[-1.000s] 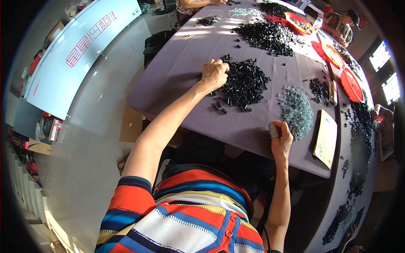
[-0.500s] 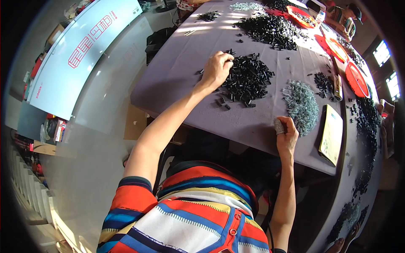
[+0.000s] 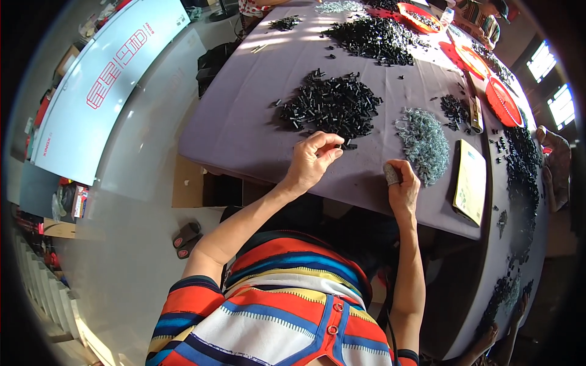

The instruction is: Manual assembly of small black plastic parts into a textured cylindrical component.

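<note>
At the left of the frame the white panel [image 3: 113, 82] stood clear of my work, with the open box [image 3: 188, 184] below the table's edge, left of centre. My left hand [image 3: 314, 160] was at mid-frame, just below the black pile [image 3: 329, 105]. A dark piece [image 3: 339, 145] showed at its fingertips; to my eye a loose pinch there might have let it slip, and a drop so near the edge might have ended on the floor. Thumb and forefinger stood almost tip to tip; I cannot tell whether they gripped the piece. That forearm slanted up from the lower left, elbow bent out, wrist over the table's edge.

Right of centre, my right hand [image 3: 405, 188] was beside the clear pile [image 3: 426, 146]. A careless sideways swing of it could, I judged, have scattered that pile or mixed black bits in. Its fingers were curled in toward the thumb, a grey wrap [image 3: 391, 174] on one digit; I cannot tell whether they pinched anything. That forearm rose nearly upright from the bottom. Farther right lay the yellow pad [image 3: 470, 183].
</note>
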`<state>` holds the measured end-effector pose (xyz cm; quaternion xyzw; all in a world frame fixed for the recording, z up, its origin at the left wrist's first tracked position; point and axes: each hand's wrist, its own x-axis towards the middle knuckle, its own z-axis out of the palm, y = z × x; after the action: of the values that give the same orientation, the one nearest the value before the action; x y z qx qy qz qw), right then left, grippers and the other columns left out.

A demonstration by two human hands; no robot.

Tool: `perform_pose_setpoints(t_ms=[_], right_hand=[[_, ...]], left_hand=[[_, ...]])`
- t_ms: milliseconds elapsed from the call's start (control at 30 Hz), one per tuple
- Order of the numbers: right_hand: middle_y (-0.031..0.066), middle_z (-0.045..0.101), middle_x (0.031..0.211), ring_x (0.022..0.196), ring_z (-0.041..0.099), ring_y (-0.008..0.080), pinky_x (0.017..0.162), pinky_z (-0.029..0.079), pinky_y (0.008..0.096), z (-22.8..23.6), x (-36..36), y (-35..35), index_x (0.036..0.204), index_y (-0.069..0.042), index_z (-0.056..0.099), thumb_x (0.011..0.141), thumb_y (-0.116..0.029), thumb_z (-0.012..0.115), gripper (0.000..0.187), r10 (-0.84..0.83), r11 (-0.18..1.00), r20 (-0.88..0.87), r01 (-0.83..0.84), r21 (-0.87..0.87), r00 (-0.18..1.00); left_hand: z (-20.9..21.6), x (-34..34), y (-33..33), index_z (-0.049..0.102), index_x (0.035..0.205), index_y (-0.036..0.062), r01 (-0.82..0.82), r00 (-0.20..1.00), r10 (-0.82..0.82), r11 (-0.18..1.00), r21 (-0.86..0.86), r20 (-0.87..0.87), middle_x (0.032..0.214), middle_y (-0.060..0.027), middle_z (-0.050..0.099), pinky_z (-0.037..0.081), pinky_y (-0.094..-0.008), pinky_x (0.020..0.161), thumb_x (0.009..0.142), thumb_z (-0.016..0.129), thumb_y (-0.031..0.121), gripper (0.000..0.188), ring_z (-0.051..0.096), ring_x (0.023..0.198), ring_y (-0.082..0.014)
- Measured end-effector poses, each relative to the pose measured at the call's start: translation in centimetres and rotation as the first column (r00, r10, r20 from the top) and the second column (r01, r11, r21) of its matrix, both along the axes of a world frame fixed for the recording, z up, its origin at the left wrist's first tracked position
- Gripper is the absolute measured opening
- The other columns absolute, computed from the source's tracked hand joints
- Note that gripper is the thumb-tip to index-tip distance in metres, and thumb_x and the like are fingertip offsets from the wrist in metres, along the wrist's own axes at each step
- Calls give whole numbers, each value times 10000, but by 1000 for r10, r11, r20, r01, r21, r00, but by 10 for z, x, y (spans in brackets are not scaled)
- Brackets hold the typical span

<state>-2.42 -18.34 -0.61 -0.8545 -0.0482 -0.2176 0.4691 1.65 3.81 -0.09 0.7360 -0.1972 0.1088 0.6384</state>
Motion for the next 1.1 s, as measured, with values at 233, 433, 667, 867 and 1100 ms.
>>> perform_pose_setpoints(t_ms=[233,433,667,867,1100], right_hand=[[111,614,806,697,595,217,639,467,286,18,-11,26,912,-27,590,703,93,557,244,95,995,58,-96,7,994],[101,585,788,669,560,202,639,453,273,32,-19,45,899,-1,582,700,94,567,221,208,978,145,-209,-6,967],[103,584,788,660,563,208,621,454,279,29,-18,47,902,1,582,698,98,577,226,215,976,144,-215,-15,966],[110,584,790,659,574,237,612,466,295,27,-20,50,903,-7,588,681,118,569,256,246,964,174,-222,-149,953],[79,627,724,626,608,186,591,482,290,25,-25,61,843,-25,598,721,24,659,146,299,947,-148,-274,169,943]], left_hand=[[1,-15,-15,628,933,42,-24,835,-324,786,-618,-444,824,-89,659,539,-272,636,831,635,67,105,635,692,-146],[2,-23,-26,608,905,53,-118,729,-375,755,-645,-573,843,-95,665,534,-279,631,849,617,106,78,643,691,-152],[-4,-28,-29,612,921,68,-110,692,-440,720,-686,-573,894,-80,656,525,-337,727,872,587,117,73,635,792,-149],[-6,-38,-28,613,911,72,-128,693,-429,717,-685,-579,862,-48,648,515,-291,677,884,571,116,66,616,737,-126],[-4,-56,-8,618,885,72,-173,656,-467,672,-720,-593,820,-32,636,493,-290,650,858,600,92,38,582,683,-121]])
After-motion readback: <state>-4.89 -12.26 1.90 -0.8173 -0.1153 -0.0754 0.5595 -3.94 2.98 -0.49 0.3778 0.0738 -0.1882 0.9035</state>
